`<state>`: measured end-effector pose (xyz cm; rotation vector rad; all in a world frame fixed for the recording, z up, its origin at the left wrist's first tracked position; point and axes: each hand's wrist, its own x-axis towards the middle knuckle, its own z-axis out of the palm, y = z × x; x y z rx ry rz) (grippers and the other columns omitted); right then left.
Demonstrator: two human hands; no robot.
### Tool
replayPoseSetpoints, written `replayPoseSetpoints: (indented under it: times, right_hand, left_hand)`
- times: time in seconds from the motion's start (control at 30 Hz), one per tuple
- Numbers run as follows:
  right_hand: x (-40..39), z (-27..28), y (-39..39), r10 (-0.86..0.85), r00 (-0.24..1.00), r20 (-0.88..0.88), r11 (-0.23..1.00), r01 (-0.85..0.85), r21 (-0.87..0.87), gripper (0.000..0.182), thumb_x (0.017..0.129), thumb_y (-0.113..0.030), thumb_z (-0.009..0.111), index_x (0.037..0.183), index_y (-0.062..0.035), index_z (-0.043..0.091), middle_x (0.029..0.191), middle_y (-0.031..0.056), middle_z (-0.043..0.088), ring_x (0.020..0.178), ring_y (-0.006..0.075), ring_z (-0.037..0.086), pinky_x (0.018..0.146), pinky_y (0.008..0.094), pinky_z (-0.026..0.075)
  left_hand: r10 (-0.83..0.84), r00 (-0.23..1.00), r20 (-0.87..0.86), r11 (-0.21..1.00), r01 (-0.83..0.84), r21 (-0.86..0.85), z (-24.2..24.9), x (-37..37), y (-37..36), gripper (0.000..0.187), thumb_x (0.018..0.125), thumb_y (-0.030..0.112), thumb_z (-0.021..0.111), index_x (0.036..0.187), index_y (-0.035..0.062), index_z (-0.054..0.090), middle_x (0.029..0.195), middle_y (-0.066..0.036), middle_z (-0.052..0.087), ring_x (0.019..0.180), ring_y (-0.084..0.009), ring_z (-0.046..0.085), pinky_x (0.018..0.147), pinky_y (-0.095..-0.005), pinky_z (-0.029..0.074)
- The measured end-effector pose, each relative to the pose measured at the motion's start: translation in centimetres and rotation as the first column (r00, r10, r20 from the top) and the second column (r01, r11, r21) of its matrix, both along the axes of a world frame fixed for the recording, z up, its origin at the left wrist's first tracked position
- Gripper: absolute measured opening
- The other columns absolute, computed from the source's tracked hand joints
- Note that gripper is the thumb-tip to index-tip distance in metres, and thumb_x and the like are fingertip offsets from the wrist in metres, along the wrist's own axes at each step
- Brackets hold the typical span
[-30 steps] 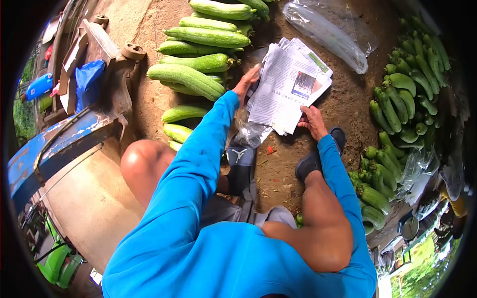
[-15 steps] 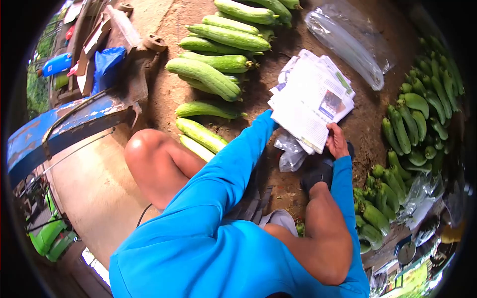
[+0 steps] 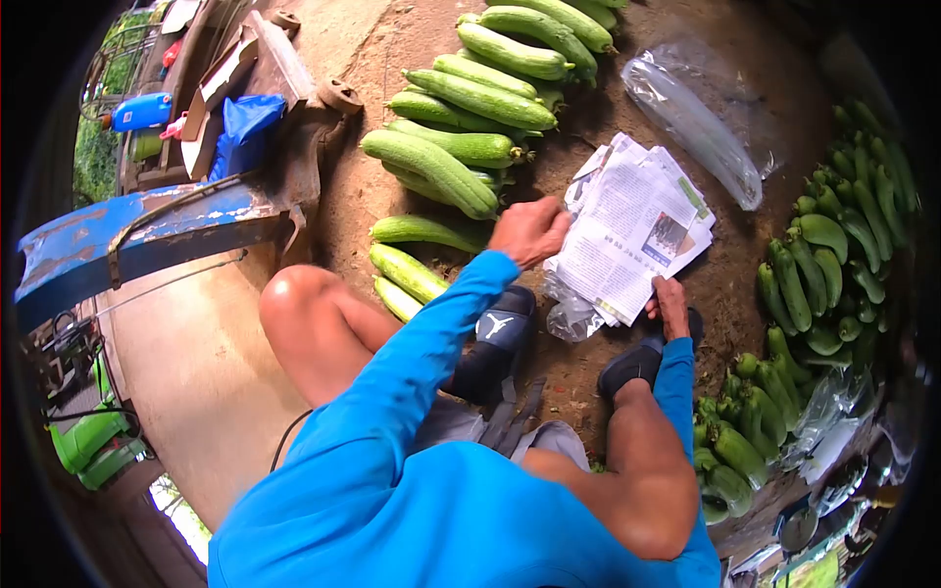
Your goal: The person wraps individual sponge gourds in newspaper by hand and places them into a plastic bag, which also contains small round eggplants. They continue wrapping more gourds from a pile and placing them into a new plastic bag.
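Note:
A stack of printed newspaper sheets point(image 3: 627, 230) lies fanned out in front of me, between the rows of vegetables. My left hand point(image 3: 532, 232) is closed at the stack's left edge, its fingers curled; what they hold, if anything, is hidden. At the lower right corner, my right hand point(image 3: 670, 307) pinches the newspaper's edge between thumb and fingers. Just under the stack's lower left edge sits a crumpled clear plastic bag point(image 3: 573, 312). Long green gourds point(image 3: 431, 171) lie in a row left of the papers, close to my left hand.
Beyond the papers lies a long bundle of clear plastic bags point(image 3: 696, 127). More green gourds point(image 3: 809, 255) are heaped at the right. A blue metal beam point(image 3: 147, 235) juts in at left, near a blue bag point(image 3: 243, 132). My dark shoes point(image 3: 500, 343) rest on the dirt floor.
My left hand, hidden behind the papers before, has drawn back to their left edge and now shows. My right hand stays at the lower right corner. The whole view has shifted slightly.

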<state>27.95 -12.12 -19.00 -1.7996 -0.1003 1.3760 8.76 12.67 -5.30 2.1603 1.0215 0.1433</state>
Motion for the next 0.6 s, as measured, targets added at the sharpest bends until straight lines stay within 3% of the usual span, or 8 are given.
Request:
replayPoseSetpoints:
  times: [0.07, 0.13, 0.17, 0.27, 0.33, 0.43, 0.5, 0.6]
  right_hand:
    - [-0.3, 0.7, 0.0, 0.093, 0.990, 0.104, 0.994, -0.086, -0.067, 0.031, 0.086, -0.028, 0.059, 0.084, 0.0029, 0.058, 0.062, 0.0082, 0.060, 0.043, 0.0140, 0.054, 0.039, 0.0290, 0.044]
    - [0.1, 3.4, 0.2, 0.265, 0.884, 0.386, 0.955, -0.184, -0.233, 0.026, 0.083, -0.025, 0.061, 0.082, 0.0011, 0.058, 0.063, 0.0108, 0.058, 0.053, 0.0241, 0.060, 0.052, 0.0391, 0.050]
    - [0.2, 1.6, -0.9, 0.365, 0.595, 0.717, 0.931, -0.219, -0.292, 0.025, 0.082, -0.025, 0.065, 0.090, -0.0023, 0.059, 0.083, 0.0144, 0.061, 0.076, 0.0305, 0.064, 0.070, 0.0433, 0.051]
    - [-0.9, 7.5, 1.8, 0.255, 0.550, 0.795, 0.958, -0.030, -0.286, 0.032, 0.081, -0.026, 0.067, 0.101, -0.0033, 0.057, 0.105, 0.0176, 0.055, 0.099, 0.0352, 0.058, 0.086, 0.0442, 0.047]
    - [-1.7, 8.8, 3.5, 0.264, 0.464, 0.846, 0.929, -0.359, -0.093, 0.054, 0.078, -0.033, 0.071, 0.118, -0.0016, 0.052, 0.126, 0.0190, 0.047, 0.114, 0.0379, 0.050, 0.093, 0.0450, 0.044]
    - [-4.4, 7.9, 4.0, 0.388, 0.211, 0.897, 0.710, -0.689, -0.146, 0.076, 0.073, -0.040, 0.074, 0.131, 0.0018, 0.047, 0.138, 0.0184, 0.041, 0.128, 0.0415, 0.037, 0.101, 0.0470, 0.038]
    - [-5.9, 5.2, 3.0, 0.561, 0.105, 0.821, 0.546, -0.792, -0.272, 0.094, 0.069, -0.047, 0.076, 0.140, 0.0017, 0.039, 0.146, 0.0174, 0.034, 0.136, 0.0424, 0.028, 0.105, 0.0502, 0.032]
    - [-6.0, 4.5, 2.5, 0.547, 0.013, 0.837, 0.517, -0.791, -0.326, 0.088, 0.073, -0.044, 0.074, 0.139, 0.0019, 0.040, 0.147, 0.0157, 0.034, 0.136, 0.0418, 0.028, 0.105, 0.0503, 0.032]
  left_hand:
    - [0.187, 0.972, 0.142, 0.982, -0.184, -0.035, 3.8, -2.3, 0.1, 0.022, 0.089, 0.024, 0.060, 0.081, 0.0036, 0.060, 0.068, -0.019, 0.060, 0.063, -0.0373, 0.061, 0.061, -0.0435, 0.049]
    - [0.284, 0.937, 0.204, 0.907, -0.331, 0.258, 3.9, -5.2, 1.9, 0.021, 0.090, 0.022, 0.062, 0.082, 0.0031, 0.057, 0.073, -0.017, 0.059, 0.063, -0.0293, 0.060, 0.061, -0.0413, 0.048]
    - [0.392, 0.894, 0.217, 0.859, -0.440, 0.260, 3.0, -7.0, 3.2, 0.019, 0.092, 0.022, 0.059, 0.084, 0.0050, 0.057, 0.073, -0.011, 0.059, 0.063, -0.0244, 0.059, 0.060, -0.0394, 0.049]
    - [0.778, 0.628, 0.008, 0.612, -0.754, -0.238, 2.5, -10.4, 6.6, 0.048, 0.088, 0.050, 0.057, 0.112, 0.0083, 0.054, 0.093, -0.008, 0.059, 0.070, -0.0200, 0.056, 0.062, -0.0334, 0.048]
    - [0.832, 0.546, -0.102, 0.452, -0.772, -0.446, 1.0, -11.8, 8.5, 0.094, 0.075, 0.077, 0.053, 0.140, 0.0108, 0.040, 0.118, -0.014, 0.055, 0.078, -0.0203, 0.054, 0.066, -0.0366, 0.046]
    - [0.808, 0.577, -0.124, 0.445, -0.733, -0.514, -0.3, -10.1, 9.9, 0.086, 0.079, 0.075, 0.049, 0.125, 0.0031, 0.045, 0.108, -0.017, 0.056, 0.075, -0.0222, 0.056, 0.054, -0.0353, 0.046]
    - [0.822, 0.547, -0.159, 0.449, -0.794, -0.410, -1.1, -8.2, 10.1, 0.094, 0.074, 0.075, 0.056, 0.128, 0.0005, 0.035, 0.117, -0.025, 0.057, 0.083, -0.0342, 0.062, 0.055, -0.0434, 0.050]
    - [0.876, 0.472, -0.103, 0.454, -0.877, -0.155, -3.1, -7.5, 10.2, 0.087, 0.073, 0.064, 0.069, 0.119, -0.0019, 0.035, 0.117, -0.027, 0.058, 0.094, -0.0363, 0.062, 0.063, -0.0480, 0.053]
